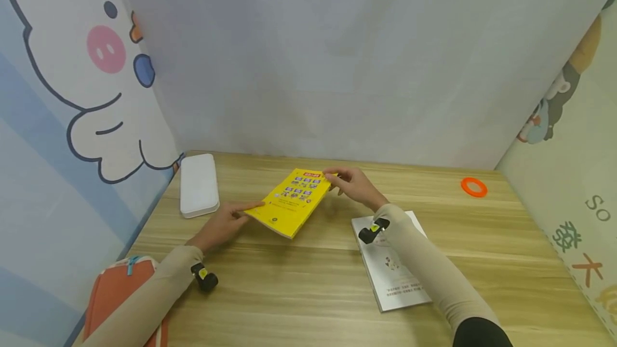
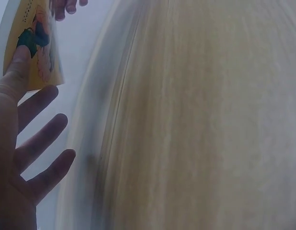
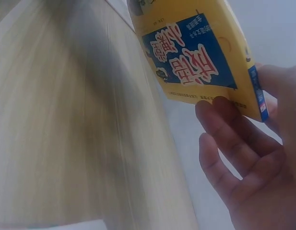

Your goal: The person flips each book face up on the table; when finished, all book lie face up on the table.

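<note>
A yellow book [image 1: 292,202] is held tilted above the table between both hands. My left hand [image 1: 223,226] pinches its near left corner between thumb and index finger; in the left wrist view the other fingers of that hand [image 2: 40,129] spread apart below the book [image 2: 35,52]. At the far right corner my right hand [image 1: 355,185] grips the book. From the right wrist view, the thumb is on one side and fingertips touch the cover [image 3: 191,52], which bears a blue panel with red and white lettering. Beneath my right forearm lies a white book [image 1: 397,266], partly covered.
A white case [image 1: 199,185] lies at the table's back left. An orange ring [image 1: 474,187] rests toward the back right. Under my left forearm is a red-orange bag [image 1: 113,293] with a blue zip pull. Fabric walls border the wooden table [image 1: 299,293] at the back and sides.
</note>
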`<state>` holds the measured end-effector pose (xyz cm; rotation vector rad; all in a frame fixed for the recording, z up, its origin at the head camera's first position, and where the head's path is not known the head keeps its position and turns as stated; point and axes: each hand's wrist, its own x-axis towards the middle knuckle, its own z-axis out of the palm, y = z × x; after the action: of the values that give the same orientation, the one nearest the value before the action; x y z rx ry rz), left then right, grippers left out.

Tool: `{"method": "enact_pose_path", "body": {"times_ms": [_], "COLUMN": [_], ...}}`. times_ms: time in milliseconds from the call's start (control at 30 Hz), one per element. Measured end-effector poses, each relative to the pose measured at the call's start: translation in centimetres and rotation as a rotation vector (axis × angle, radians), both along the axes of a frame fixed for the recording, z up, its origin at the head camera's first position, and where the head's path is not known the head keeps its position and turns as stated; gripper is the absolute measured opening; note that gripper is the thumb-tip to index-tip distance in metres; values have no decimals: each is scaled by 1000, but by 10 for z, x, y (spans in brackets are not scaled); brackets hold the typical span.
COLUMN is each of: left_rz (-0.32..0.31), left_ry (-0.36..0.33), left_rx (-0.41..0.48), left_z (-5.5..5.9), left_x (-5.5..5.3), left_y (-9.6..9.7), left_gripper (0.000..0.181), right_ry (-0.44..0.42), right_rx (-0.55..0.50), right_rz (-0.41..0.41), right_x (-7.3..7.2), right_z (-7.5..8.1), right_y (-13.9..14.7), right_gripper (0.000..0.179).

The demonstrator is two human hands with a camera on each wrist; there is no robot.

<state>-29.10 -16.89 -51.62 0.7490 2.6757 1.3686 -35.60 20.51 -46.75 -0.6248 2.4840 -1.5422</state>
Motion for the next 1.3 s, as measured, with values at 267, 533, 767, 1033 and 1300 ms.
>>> {"method": "enact_pose_path", "body": {"times_ms": [267,533,767,1033,1300], "left_rz": [-11,-22,-30,-4,-46], "left_ry": [75,147,172,156,144], "left_rx": [1,-23,-9,-21,20], "left_z": [-2,0,0,1,-4], "left_x": [0,1,2,4,3], "left_y": [0,4,5,4,5], "left_gripper": [46,43,43,44,37], "right_ry": [26,14,-3,19,91], "right_rx": [-9,-59,-75,-87,-72], "right_rz": [-3,17,39,50,10], "right_x": [0,-1,0,-2,1], "right_z": [1,2,3,4,4], "right_y": [-1,1,3,1,1], "right_gripper": [37,37,45,47,33]}}
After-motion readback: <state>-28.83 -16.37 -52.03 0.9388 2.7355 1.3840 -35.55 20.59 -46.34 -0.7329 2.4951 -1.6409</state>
